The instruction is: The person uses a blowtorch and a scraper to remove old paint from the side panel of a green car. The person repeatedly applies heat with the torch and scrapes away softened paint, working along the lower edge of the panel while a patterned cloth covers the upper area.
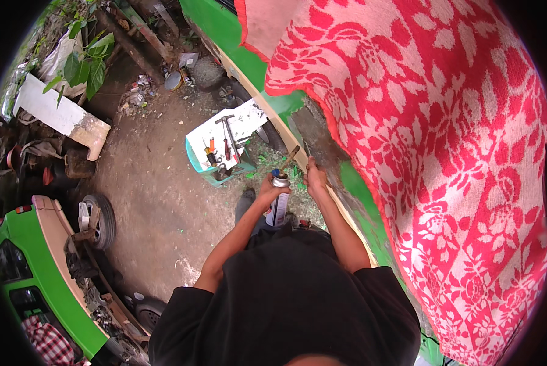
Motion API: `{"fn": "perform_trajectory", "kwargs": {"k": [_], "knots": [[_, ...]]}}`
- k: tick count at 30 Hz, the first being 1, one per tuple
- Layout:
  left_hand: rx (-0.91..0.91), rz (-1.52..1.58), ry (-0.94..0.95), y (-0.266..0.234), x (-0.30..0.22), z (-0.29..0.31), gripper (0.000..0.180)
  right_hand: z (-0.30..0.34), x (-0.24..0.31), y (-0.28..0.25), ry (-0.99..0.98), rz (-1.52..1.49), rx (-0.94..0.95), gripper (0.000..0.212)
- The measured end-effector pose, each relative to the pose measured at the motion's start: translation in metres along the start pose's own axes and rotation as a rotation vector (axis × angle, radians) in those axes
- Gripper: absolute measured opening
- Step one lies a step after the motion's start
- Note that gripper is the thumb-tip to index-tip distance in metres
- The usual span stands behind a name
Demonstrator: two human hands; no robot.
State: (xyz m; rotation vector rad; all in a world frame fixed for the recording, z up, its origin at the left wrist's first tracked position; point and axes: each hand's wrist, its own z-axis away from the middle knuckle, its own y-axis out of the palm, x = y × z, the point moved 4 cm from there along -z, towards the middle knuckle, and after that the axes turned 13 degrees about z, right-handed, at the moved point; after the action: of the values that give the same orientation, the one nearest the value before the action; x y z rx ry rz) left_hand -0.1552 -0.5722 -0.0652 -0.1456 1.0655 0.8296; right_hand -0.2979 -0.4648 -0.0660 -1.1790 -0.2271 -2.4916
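My left hand [271, 191] is wrapped round the upper part of a gas torch [277, 210], a slim pale canister with a blue knob and a brass-coloured nozzle tube. The tube slants up and right toward the car body panel [288, 113], which is green above and cream below. Close to that panel, my right hand [315, 177] is closed with its fingers curled; what it holds, if anything, is hidden. Bare, scraped grey patches show on the green paint beside it. The nozzle tip is just left of my right hand, and no flame can be made out.
A red and pink floral blanket [419, 122] drapes over the car. Ahead, a teal crate [209, 174] with a white board carries a hammer [227, 135] and screwdrivers [210, 154]. Green paint flakes lie on the ground. A green vehicle [48, 274] and tyre [103, 221] stand left.
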Motion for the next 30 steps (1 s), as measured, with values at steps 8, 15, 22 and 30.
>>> {"fn": "perform_trajectory", "kwargs": {"k": [8,15,22,30], "knots": [[-0.031,-0.027,-0.01,-0.006,-0.009,0.005,0.064,0.01,0.001,0.003,0.015,0.148,-0.061,0.047],[-0.023,-0.054,-0.024,0.0,-0.003,0.004,0.062,0.022,-0.003,-0.011,0.028,0.225,-0.163,0.052],[0.02,-0.045,-0.002,-0.004,-0.012,0.002,0.057,0.016,0.004,-0.002,0.025,0.254,-0.216,0.053],[-0.023,-0.045,-0.015,-0.014,-0.012,0.005,0.062,-0.011,0.009,0.028,0.06,0.261,-0.187,0.043]]}}
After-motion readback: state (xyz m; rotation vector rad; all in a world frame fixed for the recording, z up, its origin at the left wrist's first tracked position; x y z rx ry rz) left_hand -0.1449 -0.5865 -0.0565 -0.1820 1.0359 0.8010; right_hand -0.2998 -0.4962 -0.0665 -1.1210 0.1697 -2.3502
